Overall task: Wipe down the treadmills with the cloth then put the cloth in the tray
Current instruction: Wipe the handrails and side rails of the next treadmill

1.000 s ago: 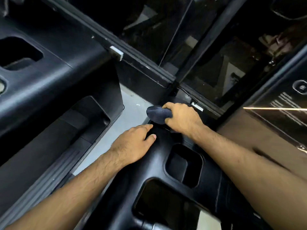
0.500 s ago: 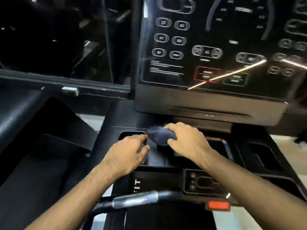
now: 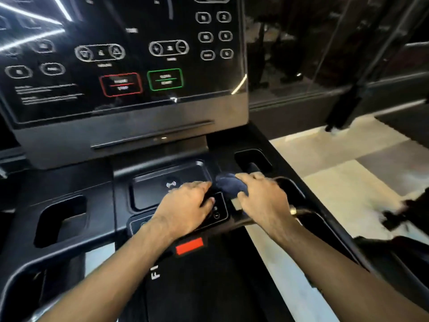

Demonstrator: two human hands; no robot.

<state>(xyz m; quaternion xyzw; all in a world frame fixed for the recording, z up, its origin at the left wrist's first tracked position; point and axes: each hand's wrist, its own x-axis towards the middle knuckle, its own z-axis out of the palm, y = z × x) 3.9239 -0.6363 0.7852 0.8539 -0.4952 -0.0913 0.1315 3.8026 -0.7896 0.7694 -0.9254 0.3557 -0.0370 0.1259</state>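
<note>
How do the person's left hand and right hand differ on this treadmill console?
The right hand grips a dark blue cloth; the left hand holds nothing. The left hand rests on the small button panel; the right hand sits further right, by the side recess. Both lie palm down on the black console.

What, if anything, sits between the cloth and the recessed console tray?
Only the left hand, resting over the right front corner of the tray, right beside the cloth that the right hand grips.
</note>
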